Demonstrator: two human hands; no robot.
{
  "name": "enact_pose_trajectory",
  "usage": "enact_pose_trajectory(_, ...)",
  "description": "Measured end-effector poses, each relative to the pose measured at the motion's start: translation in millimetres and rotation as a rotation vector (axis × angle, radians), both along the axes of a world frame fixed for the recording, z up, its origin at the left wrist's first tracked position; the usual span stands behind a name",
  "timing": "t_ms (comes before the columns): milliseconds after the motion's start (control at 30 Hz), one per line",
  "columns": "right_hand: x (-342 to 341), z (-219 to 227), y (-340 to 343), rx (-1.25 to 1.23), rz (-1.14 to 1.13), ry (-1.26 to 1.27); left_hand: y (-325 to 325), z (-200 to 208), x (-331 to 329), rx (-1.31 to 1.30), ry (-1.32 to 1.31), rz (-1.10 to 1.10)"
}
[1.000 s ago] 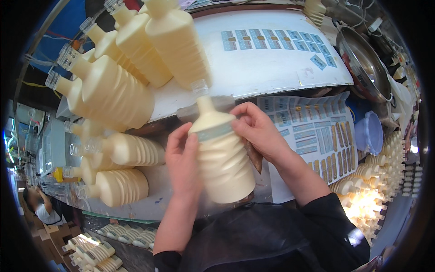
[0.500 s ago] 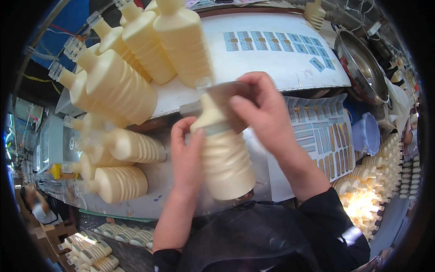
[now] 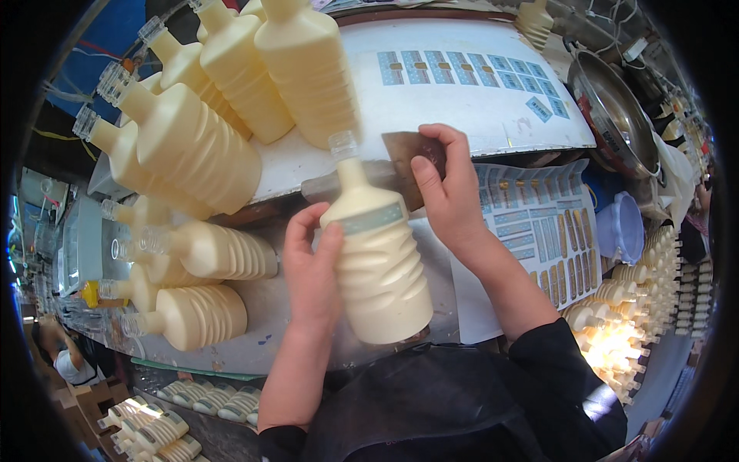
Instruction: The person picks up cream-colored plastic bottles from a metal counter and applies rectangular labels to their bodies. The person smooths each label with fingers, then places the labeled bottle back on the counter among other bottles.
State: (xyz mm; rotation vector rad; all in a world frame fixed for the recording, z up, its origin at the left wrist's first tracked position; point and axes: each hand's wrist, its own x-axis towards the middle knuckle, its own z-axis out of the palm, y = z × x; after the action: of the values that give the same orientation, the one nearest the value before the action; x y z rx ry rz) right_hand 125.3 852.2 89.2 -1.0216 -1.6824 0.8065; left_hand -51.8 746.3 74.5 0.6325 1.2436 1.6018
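— Cream plastic, ribbed and smooth: the bottle (image 3: 377,258) looks slippery. It stands tilted just above the worktop (image 3: 477,108), neck pointing away from the person, a pale band label round its shoulder.

— Who has it?

— Only the left hand (image 3: 312,269), fingers and thumb wrapped round the bottle's left flank, a closed grip. A loose hold could let it twist or drop, and the band could crease.

— And the other hand?

— The right hand (image 3: 446,196) sits just right of the bottle's neck, fingers curled and pinched on a brown flat scraper (image 3: 412,158). Pressed hard, its edge might scuff the label.

— Anything crowding it?

— More bottles (image 3: 192,146) lie left of the bottle, label sheets (image 3: 531,231) right. A swing could knock them.
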Motion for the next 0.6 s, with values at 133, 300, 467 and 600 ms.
enact_pose_trajectory(133,-7,2,-3,-0.014,0.023,0.063,-1,0,4,0.03,-0.108,-0.019)
enact_pose_trajectory(300,-12,18,-11,-0.055,-0.038,-0.068,-4,0,3,0.067,-0.189,-0.04)
enact_pose_trajectory(467,-43,46,-28,0.003,0.022,-0.154,-6,8,6,0.074,-0.356,-0.081)
enact_pose_trajectory(600,-65,54,-35,0.172,0.113,-0.348,-7,21,14,0.036,-0.361,-0.055)
